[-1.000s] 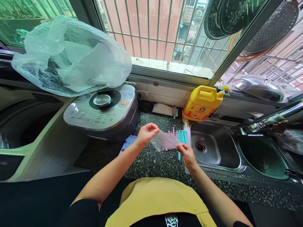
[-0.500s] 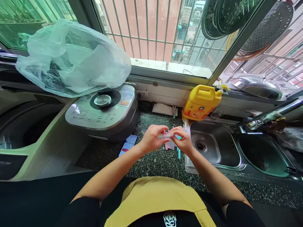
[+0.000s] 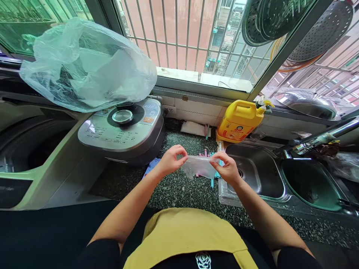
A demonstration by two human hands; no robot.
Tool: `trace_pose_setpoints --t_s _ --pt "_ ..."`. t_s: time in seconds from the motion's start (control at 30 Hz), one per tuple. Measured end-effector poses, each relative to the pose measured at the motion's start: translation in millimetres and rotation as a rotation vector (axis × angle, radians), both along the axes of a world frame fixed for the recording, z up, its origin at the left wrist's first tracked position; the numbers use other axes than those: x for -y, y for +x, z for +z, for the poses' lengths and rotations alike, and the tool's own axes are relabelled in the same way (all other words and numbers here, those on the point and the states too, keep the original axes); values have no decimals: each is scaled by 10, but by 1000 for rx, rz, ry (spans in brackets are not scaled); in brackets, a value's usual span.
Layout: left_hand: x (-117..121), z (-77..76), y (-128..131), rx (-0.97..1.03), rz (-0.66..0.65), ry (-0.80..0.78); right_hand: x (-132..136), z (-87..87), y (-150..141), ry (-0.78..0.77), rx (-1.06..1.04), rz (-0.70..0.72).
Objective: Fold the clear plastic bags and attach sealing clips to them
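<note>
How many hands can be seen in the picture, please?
2. The left hand pinches one end of the clear bag; the right hand pinches the other end, beside the sink.

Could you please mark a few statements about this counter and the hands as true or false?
1. The left hand and the right hand both hold the small clear bag. True.
2. The yellow jug stands inside the sink basin. False: it stands outside, near the basin's back left corner.
3. The large plastic bag hides part of the rice cooker from view. True.
4. The phone lies right of the sink basin. False: it lies beside the rice cooker, partly hidden by the left arm.
5. The small pieces near the hands are all pink. False: there are pink pieces and teal pieces.
</note>
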State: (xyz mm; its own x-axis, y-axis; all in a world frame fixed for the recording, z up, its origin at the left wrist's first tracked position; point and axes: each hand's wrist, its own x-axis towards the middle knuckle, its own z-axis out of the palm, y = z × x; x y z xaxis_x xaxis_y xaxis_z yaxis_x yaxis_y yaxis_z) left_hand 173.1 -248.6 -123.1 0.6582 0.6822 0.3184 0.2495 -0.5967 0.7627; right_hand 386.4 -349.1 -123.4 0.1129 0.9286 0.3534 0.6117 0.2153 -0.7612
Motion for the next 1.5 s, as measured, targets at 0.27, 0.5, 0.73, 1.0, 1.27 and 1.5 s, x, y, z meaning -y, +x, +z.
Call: trace_pose_setpoints --t_s 0.27,0.5,0.73,1.0,1.27,1.5 --pt "111 -88 -22 43 -11 -175 -79 18 -122 -58 149 110" --pt "116 -57 -65 244 99 -297 -181 50 -141 -103 75 153" --pt "136 -70 -4 318 98 -371 -185 145 -132 -198 -30 172" --pt "140 -19 10 287 -25 -286 -344 180 -255 -230 -176 141" --pt "102 83 60 138 -44 -129 -390 231 -368 -104 -121 138" --pt "60 70 145 245 53 -195 -306 324 -260 51 -30 170"
